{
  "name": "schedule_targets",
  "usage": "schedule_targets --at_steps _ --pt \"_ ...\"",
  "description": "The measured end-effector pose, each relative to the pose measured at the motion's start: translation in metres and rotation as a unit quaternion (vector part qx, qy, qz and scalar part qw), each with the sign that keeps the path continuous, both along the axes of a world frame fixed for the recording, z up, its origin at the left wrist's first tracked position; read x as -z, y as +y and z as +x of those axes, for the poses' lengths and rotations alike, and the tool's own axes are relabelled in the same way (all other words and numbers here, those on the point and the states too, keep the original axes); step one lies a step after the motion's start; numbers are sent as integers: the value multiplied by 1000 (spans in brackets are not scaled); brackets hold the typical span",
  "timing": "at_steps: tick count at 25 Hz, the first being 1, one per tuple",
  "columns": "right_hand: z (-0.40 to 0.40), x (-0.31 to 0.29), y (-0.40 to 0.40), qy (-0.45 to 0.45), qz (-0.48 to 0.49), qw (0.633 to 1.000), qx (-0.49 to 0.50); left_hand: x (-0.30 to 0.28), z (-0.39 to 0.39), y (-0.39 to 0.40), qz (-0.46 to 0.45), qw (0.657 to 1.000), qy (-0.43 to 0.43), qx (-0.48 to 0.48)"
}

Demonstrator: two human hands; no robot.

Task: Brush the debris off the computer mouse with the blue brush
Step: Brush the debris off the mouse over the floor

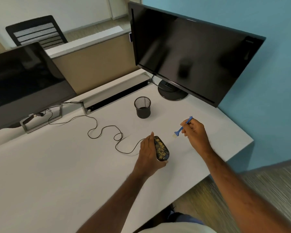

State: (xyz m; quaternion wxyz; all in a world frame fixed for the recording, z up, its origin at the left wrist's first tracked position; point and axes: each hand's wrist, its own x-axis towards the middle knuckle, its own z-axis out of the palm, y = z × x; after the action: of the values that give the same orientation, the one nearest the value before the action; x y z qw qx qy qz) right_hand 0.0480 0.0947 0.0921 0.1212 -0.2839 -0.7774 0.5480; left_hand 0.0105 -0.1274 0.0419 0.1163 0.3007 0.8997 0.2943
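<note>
A black computer mouse [162, 150] speckled with yellowish debris lies on the white desk [57, 165]. My left hand [148, 152] grips it from its left side, thumb at the near end. Its thin black cable [106, 130] loops away to the left. My right hand [196, 133] holds a small blue brush [181, 127] by the handle, pale bristles pointing down-left. The bristles hover a short way to the upper right of the mouse, not touching it.
A black mesh pen cup [142, 107] stands behind the mouse. A large dark monitor [191, 54] stands at the back right, a second monitor [23, 81] at the left. The desk's edge [233, 158] runs close to my right arm. An office chair [37, 31] is beyond the partition.
</note>
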Motion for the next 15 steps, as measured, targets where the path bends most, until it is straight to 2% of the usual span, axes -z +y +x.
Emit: schedule_targets --at_steps 11,15 --pt "115 -8 -34 32 -55 993 98 8 41 -3 26 994 21 107" --pt "148 -14 -28 51 -71 988 124 1 64 10 30 990 -2 140"
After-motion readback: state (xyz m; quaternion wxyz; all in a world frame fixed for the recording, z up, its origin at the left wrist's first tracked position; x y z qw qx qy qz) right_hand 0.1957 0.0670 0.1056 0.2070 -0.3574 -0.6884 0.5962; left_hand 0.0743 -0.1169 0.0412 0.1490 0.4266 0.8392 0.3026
